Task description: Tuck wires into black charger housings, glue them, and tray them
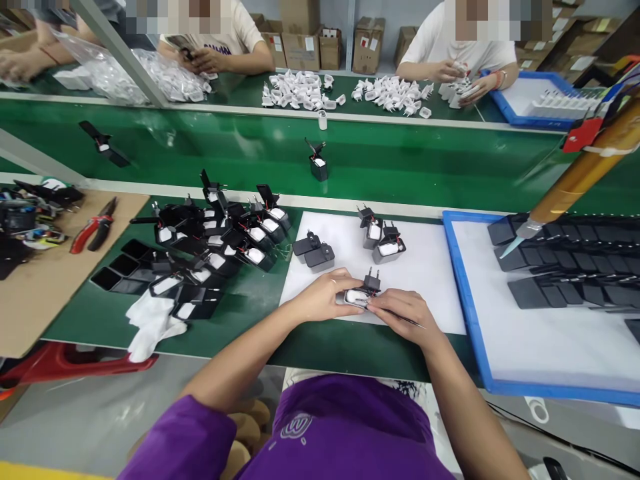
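Observation:
My left hand (320, 295) grips an opened black power adapter (345, 297) from its left side, over the white sheet. White filling shows inside the case, and its lid with two plug pins (371, 279) stands up at the far side. My right hand (403, 313) pinches slim metal tweezers (416, 325), whose tips reach into the adapter. Beyond my hands stand two more opened adapters (389, 249) with red wires at their lids. Left of those, black adapter pieces (319, 256) with their covers on lie close together.
Many opened black adapters (215, 233) crowd the green bench at left, beside a white glove (153, 320) and red-handled pliers (94, 230). A blue-rimmed tray (465, 293) at right holds rows of black adapters. An orange-brown tool (575, 173) hangs above it. Co-workers sit across a green belt (225, 147).

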{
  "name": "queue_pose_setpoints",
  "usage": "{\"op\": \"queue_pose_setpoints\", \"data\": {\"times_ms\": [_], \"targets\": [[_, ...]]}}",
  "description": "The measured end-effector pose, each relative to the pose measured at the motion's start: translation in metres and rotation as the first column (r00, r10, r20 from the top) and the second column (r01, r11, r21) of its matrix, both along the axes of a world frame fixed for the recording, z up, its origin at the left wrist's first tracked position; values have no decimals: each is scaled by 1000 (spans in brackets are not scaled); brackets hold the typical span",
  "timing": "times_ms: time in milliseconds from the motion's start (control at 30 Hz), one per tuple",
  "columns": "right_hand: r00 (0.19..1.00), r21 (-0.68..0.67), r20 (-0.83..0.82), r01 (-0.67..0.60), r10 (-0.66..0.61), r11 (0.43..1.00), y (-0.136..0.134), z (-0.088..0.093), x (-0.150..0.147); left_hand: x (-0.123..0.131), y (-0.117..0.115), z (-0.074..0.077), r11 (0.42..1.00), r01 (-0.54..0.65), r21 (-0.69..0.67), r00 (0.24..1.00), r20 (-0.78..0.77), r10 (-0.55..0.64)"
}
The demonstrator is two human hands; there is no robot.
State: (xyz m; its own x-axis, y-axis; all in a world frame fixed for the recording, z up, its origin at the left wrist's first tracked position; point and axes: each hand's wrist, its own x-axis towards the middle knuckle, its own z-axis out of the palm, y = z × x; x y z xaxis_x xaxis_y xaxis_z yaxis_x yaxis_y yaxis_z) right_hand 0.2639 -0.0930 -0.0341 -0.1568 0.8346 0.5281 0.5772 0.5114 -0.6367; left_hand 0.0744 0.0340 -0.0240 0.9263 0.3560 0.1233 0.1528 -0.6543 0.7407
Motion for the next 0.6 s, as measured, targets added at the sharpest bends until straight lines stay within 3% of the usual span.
{"op": "queue_pose_setpoints", "data": {"times_ms": [200, 333, 400, 500, 533, 600], "targets": [[992, -26, -104, 65, -67, 998, 2, 6, -4, 0, -1, 1, 1000, -13, 12, 1000, -17, 13], [948, -141, -287, 101, -139, 985, -1, 9, 2, 0, -4, 1, 999, -27, 28, 999, -20, 27], [824, -153, -507, 202, -253, 967, -1, 7, 9, -1, -5, -1, 998, -41, 41, 999, -19, 42], [558, -131, -749, 403, -357, 906, 1, 1, 16, -2, -7, -1, 995, -80, 66, 996, -39, 82], [531, -134, -761, 431, -371, 892, 2, -1, 17, -3, -8, -1, 993, -93, 73, 995, -41, 96], [565, -155, -725, 425, -395, 892, 6, -2, 13, -3, -9, 1, 992, -104, 78, 994, -32, 107]]}}
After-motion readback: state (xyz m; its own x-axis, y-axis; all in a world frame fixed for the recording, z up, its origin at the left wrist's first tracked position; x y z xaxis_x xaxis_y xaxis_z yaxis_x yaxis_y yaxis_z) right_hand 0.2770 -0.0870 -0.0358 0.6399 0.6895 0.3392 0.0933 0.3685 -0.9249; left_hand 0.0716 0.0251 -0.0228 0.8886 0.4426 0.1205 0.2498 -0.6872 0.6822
